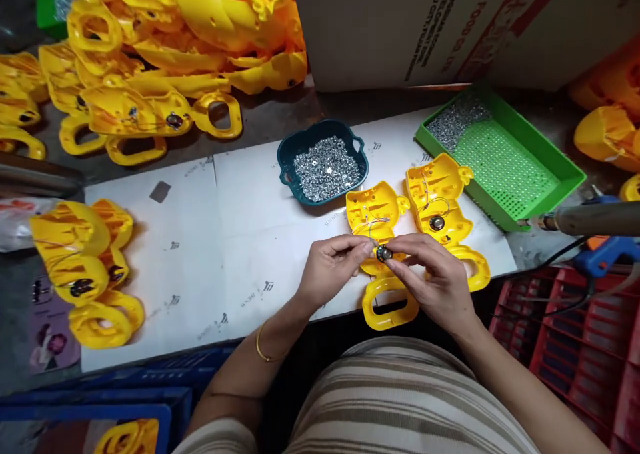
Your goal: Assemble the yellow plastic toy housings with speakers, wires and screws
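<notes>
Between my two hands is a small round speaker (383, 253) with a dark rim and a metal back. My right hand (435, 277) pinches it between thumb and fingers. My left hand (333, 267) is closed in a pinch at the speaker's left side, by its thin wires; what exactly the fingertips grip is hidden. Directly beneath lies an open yellow plastic shell (375, 204) with a ring handle toward me, partly covered by my hands. To its right, a second yellow shell (434, 181) has a speaker (437, 223) seated inside and loose wires.
A dark teal basin (285, 157) of small metal parts stands behind the shells. A green tray (545, 211) with screws is at right, near a blue glue gun (605, 262). Assembled-looking shells (75, 241) lie at left; many yellow shells (215, 14) are heaped behind, beside a carton (370, 34).
</notes>
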{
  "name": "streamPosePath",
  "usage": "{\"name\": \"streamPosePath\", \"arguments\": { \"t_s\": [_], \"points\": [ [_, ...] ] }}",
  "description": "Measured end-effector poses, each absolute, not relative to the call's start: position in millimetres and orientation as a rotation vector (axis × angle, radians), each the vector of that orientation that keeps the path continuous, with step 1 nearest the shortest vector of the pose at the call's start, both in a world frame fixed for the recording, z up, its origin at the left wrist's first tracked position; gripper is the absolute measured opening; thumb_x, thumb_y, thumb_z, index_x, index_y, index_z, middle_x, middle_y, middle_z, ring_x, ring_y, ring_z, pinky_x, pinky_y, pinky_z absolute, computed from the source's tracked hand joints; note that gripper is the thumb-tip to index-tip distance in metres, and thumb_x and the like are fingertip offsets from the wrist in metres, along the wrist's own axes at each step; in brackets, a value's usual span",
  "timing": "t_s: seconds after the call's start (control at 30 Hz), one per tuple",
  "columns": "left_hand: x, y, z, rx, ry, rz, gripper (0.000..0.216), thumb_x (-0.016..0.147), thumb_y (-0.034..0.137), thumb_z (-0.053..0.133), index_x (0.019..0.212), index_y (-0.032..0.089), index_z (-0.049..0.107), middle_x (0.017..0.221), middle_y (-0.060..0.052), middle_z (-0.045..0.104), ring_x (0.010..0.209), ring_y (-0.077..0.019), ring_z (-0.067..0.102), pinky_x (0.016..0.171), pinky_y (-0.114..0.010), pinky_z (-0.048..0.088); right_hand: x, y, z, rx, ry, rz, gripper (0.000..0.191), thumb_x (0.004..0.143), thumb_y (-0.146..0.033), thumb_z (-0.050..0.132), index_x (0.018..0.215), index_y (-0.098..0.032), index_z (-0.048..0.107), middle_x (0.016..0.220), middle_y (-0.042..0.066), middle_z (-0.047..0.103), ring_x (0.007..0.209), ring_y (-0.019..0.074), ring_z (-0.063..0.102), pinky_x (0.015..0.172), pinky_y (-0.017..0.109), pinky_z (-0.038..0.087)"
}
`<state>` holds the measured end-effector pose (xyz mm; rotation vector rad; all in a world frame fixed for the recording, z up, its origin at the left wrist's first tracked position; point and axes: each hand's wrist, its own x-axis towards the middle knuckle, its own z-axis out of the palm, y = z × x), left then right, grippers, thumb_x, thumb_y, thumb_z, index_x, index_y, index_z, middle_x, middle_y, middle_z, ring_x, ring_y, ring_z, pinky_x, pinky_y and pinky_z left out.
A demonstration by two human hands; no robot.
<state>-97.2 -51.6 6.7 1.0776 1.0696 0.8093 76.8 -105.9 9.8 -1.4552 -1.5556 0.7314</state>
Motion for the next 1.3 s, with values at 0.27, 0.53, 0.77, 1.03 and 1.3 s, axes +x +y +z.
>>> {"name": "streamPosePath", "arguments": {
  "t_s": [0.27, 0.53, 0.77, 1.03, 1.3],
  "points": [
    [-108.3, -41.5, 1.2, 1.599, 1.332, 1.143, 0.020, 0.085, 0.024, 0.064, 0.102, 0.019, 0.071, 0.095, -0.004, 0.065, 0.077, -0.0108, 0.060, 0.066, -0.021, 0.051, 74.9, -104.9, -3.4, -1.603, -1.828, 0.507, 0.016, 0.088, -0.024, 0.062, 0.103, -0.023, 0.068, 0.090, 0.005, 0.069, 0.082, 0.0180, 0.066, 0.072, 0.032, 0.056],
    [-109.9, -44.6, -7.6, 1.704, 1.328, 0.915, 0.058, 0.080, 0.017, 0.061, 0.136, 0.027, 0.048, 0.128, -0.008, 0.056, 0.099, -0.0188, 0.059, 0.076, -0.028, 0.052, 71.5, -107.1, 3.2, -1.640, -1.948, 0.415, 0.015, 0.090, -0.026, 0.060, 0.103, -0.023, 0.067, 0.088, 0.005, 0.070, 0.080, 0.0172, 0.064, 0.067, 0.029, 0.052],
    [-106.7, -47.5, -8.5, 1.692, 1.298, 0.792, 0.070, 0.076, 0.012, 0.062, 0.142, 0.026, 0.042, 0.120, -0.007, 0.061, 0.083, -0.0141, 0.057, 0.067, -0.024, 0.050, 68.2, -103.5, -4.0, -1.723, -2.002, 0.302, 0.015, 0.091, -0.030, 0.060, 0.097, -0.021, 0.070, 0.085, 0.004, 0.070, 0.077, 0.0164, 0.063, 0.058, 0.028, 0.044],
    [-103.8, -50.2, -5.3, 1.656, 1.253, 0.655, 0.076, 0.076, 0.015, 0.060, 0.147, 0.023, 0.033, 0.123, -0.009, 0.060, 0.084, -0.0122, 0.057, 0.068, -0.022, 0.051, 66.9, -102.0, -3.3, -1.746, -2.021, 0.283, 0.018, 0.093, -0.031, 0.057, 0.098, -0.020, 0.071, 0.086, 0.003, 0.071, 0.079, 0.0157, 0.061, 0.058, 0.027, 0.040],
    [-102.3, -52.1, -8.7, 1.710, 1.219, 0.613, 0.078, 0.076, 0.014, 0.059, 0.148, 0.022, 0.030, 0.134, -0.013, 0.054, 0.085, -0.0143, 0.062, 0.067, -0.024, 0.055, 65.3, -101.7, -5.3, -1.747, -2.030, 0.268, 0.017, 0.092, -0.031, 0.057, 0.098, -0.022, 0.072, 0.088, 0.002, 0.073, 0.079, 0.0160, 0.060, 0.060, 0.027, 0.041]
  ]
}}
